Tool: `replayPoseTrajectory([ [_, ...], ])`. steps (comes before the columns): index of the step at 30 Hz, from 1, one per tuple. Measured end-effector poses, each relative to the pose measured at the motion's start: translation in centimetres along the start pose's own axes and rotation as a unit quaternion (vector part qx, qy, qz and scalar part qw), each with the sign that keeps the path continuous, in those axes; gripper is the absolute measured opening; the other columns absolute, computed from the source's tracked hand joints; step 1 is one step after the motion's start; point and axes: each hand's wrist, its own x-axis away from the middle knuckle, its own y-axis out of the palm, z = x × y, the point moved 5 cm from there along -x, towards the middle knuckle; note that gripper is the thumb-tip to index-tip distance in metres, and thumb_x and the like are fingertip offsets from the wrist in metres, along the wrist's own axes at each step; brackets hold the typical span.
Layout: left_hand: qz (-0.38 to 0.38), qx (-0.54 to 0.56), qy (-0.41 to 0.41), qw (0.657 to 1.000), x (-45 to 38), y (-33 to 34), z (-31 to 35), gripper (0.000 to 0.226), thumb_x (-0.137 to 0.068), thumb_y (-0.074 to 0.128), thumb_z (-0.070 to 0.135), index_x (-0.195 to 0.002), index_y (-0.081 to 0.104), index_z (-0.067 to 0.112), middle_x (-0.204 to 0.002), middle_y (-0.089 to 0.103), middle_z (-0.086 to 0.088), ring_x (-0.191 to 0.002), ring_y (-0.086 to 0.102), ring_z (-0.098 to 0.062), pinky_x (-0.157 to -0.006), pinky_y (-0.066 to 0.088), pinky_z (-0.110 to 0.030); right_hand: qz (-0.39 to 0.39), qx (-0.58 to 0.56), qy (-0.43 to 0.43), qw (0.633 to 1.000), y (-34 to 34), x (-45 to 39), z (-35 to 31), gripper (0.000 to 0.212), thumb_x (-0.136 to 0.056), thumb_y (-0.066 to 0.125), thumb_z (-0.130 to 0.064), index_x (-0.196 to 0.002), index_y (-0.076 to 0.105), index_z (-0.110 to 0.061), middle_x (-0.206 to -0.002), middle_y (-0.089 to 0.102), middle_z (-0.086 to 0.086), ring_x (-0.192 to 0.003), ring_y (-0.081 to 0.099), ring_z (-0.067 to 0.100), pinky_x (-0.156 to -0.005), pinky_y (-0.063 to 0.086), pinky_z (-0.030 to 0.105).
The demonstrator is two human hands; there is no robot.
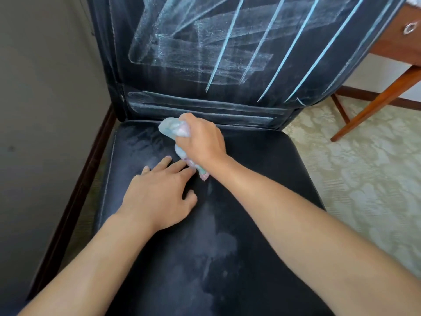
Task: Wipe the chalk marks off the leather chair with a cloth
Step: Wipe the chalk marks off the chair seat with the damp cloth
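The leather chair (239, 236) is black and smooth, with a faint sheen and a line of pale stitching along the seat's edge; cloudy grey smears dull the seat where it lies under the two forearms. Its upright back carries the chalk marks (227, 49): thin, sharp pale-blue diagonal strokes over broad, powdery, half-rubbed bands, and more hazy horizontal streaks on the narrow panel just above the seat crease. The right hand (202, 140) is curled into a fist round the cloth (175, 130), a soft crumpled wad in pale blue, white and pink that bulges out beyond the knuckles toward the crease and trails out below the heel of the hand onto the seat. The wrist is bent, the back of the hand faces up, and the forearm reaches in diagonally. The left hand (159, 190) lies palm down on the seat, fingers straight and slightly spread, holding nothing; its fingertips sit just beside the cloth's trailing end. Well off to the right of the fingers are a patterned cream carpet (364, 179) and a wooden desk (396, 49) with a slanted leg.
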Motion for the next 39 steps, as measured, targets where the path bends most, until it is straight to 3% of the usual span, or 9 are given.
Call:
replayPoseTrajectory([
  [3,-0.006,0.01,-0.034,0.999,-0.2,0.2,-0.9,0.06,-0.103,0.04,0.051,-0.16,0.025,0.043,-0.172,0.009,0.007,-0.159,0.003,-0.021,-0.122,0.028,-0.05,0.031,0.099,0.076,0.992,-2.9,-0.6,6.0,0.027,-0.086,0.052,-0.025,-0.111,0.061,-0.028,-0.108,0.063,0.003,-0.098,0.061,0.032,-0.071,0.041,0.035],
  [5,-0.051,0.003,-0.095,0.994,-0.3,0.5,-2.0,0.066,-0.1,0.038,0.063,-0.16,0.011,0.051,-0.174,-0.006,-0.002,-0.158,-0.008,-0.039,-0.122,0.017,-0.065,0.074,0.158,0.178,0.968,-6.2,0.1,12.1,0.021,-0.086,0.05,-0.021,-0.104,0.06,-0.023,-0.109,0.064,0.009,-0.098,0.062,0.037,-0.07,0.039,0.036],
  [9,-0.131,0.039,-0.15,0.979,-0.2,0.5,-3.7,0.074,-0.098,0.04,0.072,-0.157,-0.005,0.062,-0.171,-0.028,-0.001,-0.154,-0.021,-0.051,-0.119,0.014,-0.077,0.133,0.17,0.318,0.923,-9.5,1.9,18.8,0.02,-0.091,0.052,-0.015,-0.108,0.062,-0.013,-0.11,0.068,0.018,-0.103,0.062,0.041,-0.073,0.038,0.037],
  [13,-0.133,0.022,-0.124,0.983,-0.3,0.6,-3.7,0.073,-0.099,0.04,0.071,-0.158,-0.003,0.061,-0.171,-0.027,-0.004,-0.153,-0.018,-0.055,-0.117,0.021,-0.076,0.144,0.151,0.288,0.935,-6.9,1.0,14.9,0.021,-0.087,0.052,-0.018,-0.105,0.062,-0.013,-0.102,0.07,0.016,-0.096,0.065,0.04,-0.075,0.045,0.038],
  [21,-0.137,0.012,-0.107,0.985,-0.1,0.9,-4.3,0.073,-0.101,0.041,0.067,-0.157,-0.005,0.06,-0.171,-0.028,-0.002,-0.153,-0.017,-0.055,-0.115,0.032,-0.073,0.027,0.057,0.113,0.992,3.1,-2.8,-4.0,0.021,-0.085,0.06,-0.018,-0.106,0.064,-0.016,-0.104,0.072,0.008,-0.098,0.068,0.031,-0.068,0.038,0.032],
  [27,-0.12,-0.004,-0.107,0.987,-0.1,1.0,-4.5,0.073,-0.099,0.04,0.072,-0.155,-0.006,0.063,-0.172,-0.024,0.0,-0.155,-0.015,-0.052,-0.116,0.035,-0.067,-0.027,0.023,0.066,0.997,1.8,-2.9,-2.8,0.011,-0.084,0.057,-0.025,-0.095,0.059,-0.023,-0.096,0.07,0.006,-0.09,0.064,0.034,-0.067,0.042,0.034],
  [31,-0.109,0.003,-0.105,0.988,0.2,0.7,-4.8,0.072,-0.098,0.037,0.075,-0.156,-0.005,0.064,-0.172,-0.024,0.002,-0.157,-0.014,-0.047,-0.118,0.035,-0.064,0.035,0.076,0.178,0.981,-2.7,-2.1,6.0,0.023,-0.084,0.059,-0.029,-0.105,0.064,-0.024,-0.104,0.07,0.009,-0.096,0.065,0.037,-0.071,0.048,0.035],
  [35,-0.1,-0.017,-0.09,0.991,0.1,0.3,-4.7,0.072,-0.098,0.038,0.075,-0.157,-0.001,0.061,-0.174,-0.019,-0.001,-0.157,-0.006,-0.051,-0.116,0.037,-0.06,0.139,0.098,0.35,0.921,-8.5,0.3,16.7,0.03,-0.089,0.056,-0.023,-0.116,0.065,-0.016,-0.114,0.068,0.015,-0.109,0.062,0.038,-0.081,0.048,0.038],
  [39,-0.09,-0.023,-0.075,0.993,-0.1,0.1,-4.7,0.071,-0.099,0.041,0.071,-0.159,0.004,0.058,-0.174,-0.014,-0.004,-0.156,0.001,-0.054,-0.114,0.039,-0.059,0.188,0.057,0.414,0.889,-7.8,0.1,16.8,0.026,-0.091,0.06,-0.017,-0.117,0.063,-0.011,-0.119,0.067,0.017,-0.112,0.062,0.038,-0.091,0.052,0.044],
])
